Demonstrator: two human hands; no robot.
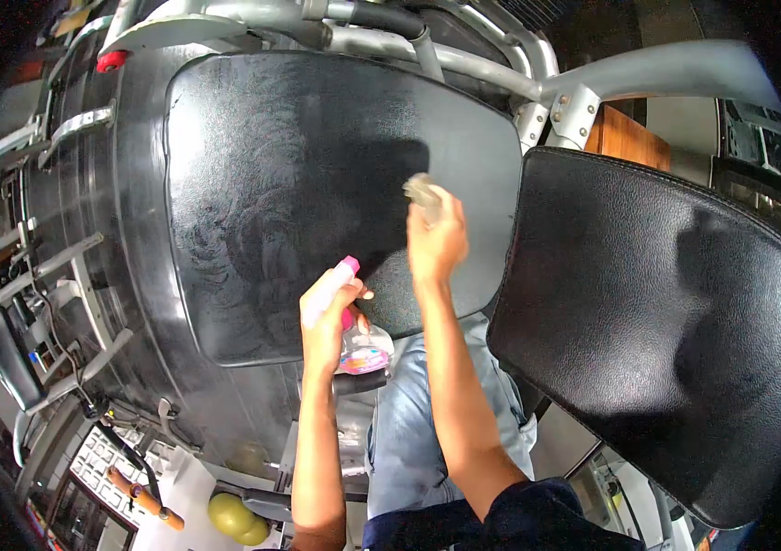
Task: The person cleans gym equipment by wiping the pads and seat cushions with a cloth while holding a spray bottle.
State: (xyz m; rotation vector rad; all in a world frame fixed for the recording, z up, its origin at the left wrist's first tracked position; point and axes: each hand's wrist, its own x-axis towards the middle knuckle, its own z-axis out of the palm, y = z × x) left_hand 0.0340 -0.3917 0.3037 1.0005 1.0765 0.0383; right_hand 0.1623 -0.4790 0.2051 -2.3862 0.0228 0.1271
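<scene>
My left hand (323,317) is closed around a spray bottle (368,356) with a pink and white trigger head and a clear, labelled body. Its pink nozzle points up over the near edge of a black padded bench seat (271,184). In my right hand (438,241) is a crumpled greyish cloth (422,191), slightly blurred, gripped over the right part of the seat. Whether the cloth touches the seat I cannot tell. Streaky swirl marks show on the seat's left half.
A second black leather-like pad (611,275) adjoins on the right. Silver frame tubes (446,57) run along the far side. Gym equipment (69,312) stands to the left, and a yellow-green ball (236,519) lies at lower left. My legs (409,422) are below the seat.
</scene>
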